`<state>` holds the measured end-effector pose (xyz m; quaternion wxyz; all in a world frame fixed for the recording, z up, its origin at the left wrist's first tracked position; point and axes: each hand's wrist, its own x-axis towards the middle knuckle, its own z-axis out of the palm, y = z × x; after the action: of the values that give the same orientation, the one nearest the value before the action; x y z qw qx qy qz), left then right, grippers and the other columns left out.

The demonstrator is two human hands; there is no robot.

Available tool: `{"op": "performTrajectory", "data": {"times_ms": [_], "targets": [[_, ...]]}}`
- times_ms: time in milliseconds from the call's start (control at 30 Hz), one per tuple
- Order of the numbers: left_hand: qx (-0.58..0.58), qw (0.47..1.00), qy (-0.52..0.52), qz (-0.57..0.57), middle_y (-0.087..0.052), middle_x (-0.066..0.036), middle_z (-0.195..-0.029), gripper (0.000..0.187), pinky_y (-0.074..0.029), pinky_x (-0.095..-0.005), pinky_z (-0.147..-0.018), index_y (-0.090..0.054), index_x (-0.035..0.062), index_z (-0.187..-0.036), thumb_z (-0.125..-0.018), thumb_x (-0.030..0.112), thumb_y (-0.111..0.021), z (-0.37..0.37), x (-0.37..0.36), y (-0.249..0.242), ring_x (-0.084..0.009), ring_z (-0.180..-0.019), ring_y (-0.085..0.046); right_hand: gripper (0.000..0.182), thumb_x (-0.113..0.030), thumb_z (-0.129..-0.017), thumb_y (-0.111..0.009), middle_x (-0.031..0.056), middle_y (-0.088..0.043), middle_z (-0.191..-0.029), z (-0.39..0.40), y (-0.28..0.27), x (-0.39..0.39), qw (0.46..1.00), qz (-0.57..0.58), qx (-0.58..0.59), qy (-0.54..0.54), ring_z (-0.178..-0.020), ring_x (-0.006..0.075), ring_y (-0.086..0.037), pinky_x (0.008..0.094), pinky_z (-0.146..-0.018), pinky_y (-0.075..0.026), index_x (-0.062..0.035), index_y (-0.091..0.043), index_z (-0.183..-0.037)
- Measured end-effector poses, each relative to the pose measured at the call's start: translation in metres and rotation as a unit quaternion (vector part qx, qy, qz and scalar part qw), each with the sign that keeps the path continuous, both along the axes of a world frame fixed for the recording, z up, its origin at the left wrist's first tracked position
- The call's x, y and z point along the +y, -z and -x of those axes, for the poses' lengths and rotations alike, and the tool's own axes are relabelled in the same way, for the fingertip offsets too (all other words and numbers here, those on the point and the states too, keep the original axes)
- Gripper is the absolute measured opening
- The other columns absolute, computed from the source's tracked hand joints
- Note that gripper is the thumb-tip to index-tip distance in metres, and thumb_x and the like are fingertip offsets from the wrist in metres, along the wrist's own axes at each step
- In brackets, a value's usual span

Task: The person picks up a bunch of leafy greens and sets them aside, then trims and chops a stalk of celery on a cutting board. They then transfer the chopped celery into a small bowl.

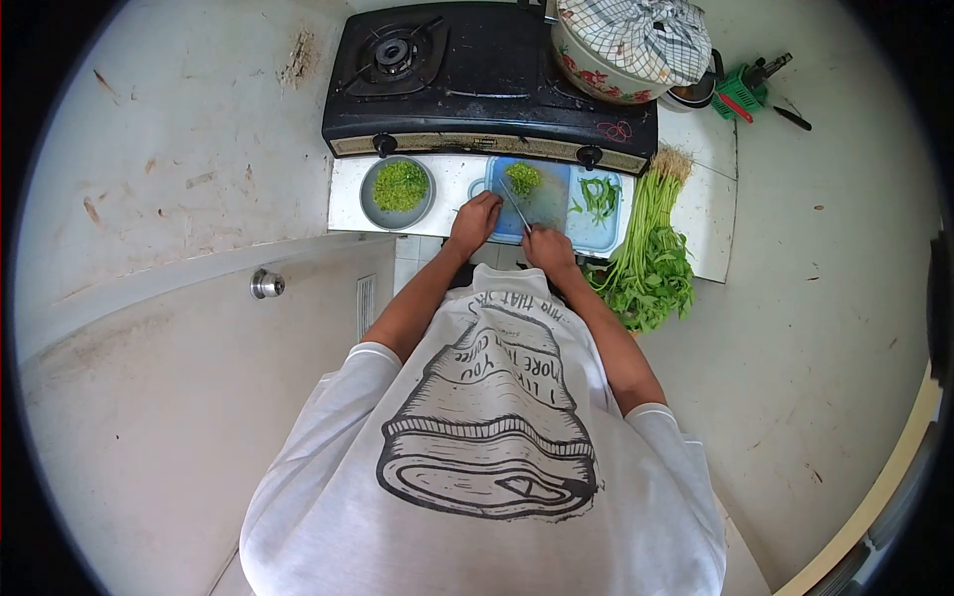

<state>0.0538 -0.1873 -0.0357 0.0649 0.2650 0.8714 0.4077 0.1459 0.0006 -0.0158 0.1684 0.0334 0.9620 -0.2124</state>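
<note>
My right hand (547,246) is closed round the handle of a knife (516,207), whose blade points up and left over a blue cutting board (547,205). At the board's left edge is my left hand (478,221), its fingers bent together; what they hold, if anything, is too small to make out. Chopped green pieces (523,179) lie in a small heap near the blade tip. Loose green leaves (599,199) rest on the board's right part. A grey bowl (369,206) with chopped greens (400,186) stands left of my left hand.
Behind the board stands a black gas stove (487,60) bearing a cloth-covered pot (606,84). A leafy green bunch (651,248) hangs over the counter's front edge at right. Beyond it are a green basket (740,91) and a black-handled knife (792,118).
</note>
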Motion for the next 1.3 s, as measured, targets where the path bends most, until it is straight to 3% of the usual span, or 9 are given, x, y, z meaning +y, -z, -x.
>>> {"op": "performTrajectory", "data": {"times_ms": [267, 667, 1300], "targets": [[0.022, 1.0, 0.006, 0.01, -0.066, -0.017, -0.094, 0.012, -0.056, -0.0467, -0.077, -0.068, 0.0015, -0.105, -0.094, 0.005, -0.065, 0.001, -0.002, 0.003, -0.0403, -0.086, -0.067, 0.042, -0.037, -0.103, -0.053, 0.0284, -0.071, -0.077, -0.001, 0.004, -0.005, 1.0, 0.009, 0.016, -0.007, -0.074, 0.0477, -0.072, 0.0566, -0.071, -0.059, 0.0024, -0.067, -0.101], [-0.005, 1.0, -0.012, -0.018, -0.066, -0.017, -0.095, 0.009, -0.056, -0.0473, -0.077, -0.068, 0.0017, -0.101, -0.094, 0.004, -0.063, 0.0, 0.0, -0.002, -0.0409, -0.086, -0.067, 0.043, -0.037, -0.102, -0.053, 0.0308, -0.072, -0.087, 0.004, 0.011, -0.003, 0.999, 0.017, -0.026, 0.014, -0.084, 0.047, -0.072, 0.0561, -0.076, -0.059, 0.0031, -0.068, -0.101], [0.006, 1.0, -0.016, 0.001, -0.066, -0.017, -0.096, 0.008, -0.055, -0.0486, -0.076, -0.067, 0.0021, -0.099, -0.096, 0.008, -0.063, -0.001, 0.0, -0.007, -0.0408, -0.086, -0.067, 0.041, -0.033, -0.103, -0.051, 0.0304, -0.071, -0.081, 0.012, 0.011, -0.015, 0.999, 0.029, 0.028, -0.012, -0.078, 0.0475, -0.072, 0.0558, -0.074, -0.059, 0.0034, -0.067, -0.095]]}}
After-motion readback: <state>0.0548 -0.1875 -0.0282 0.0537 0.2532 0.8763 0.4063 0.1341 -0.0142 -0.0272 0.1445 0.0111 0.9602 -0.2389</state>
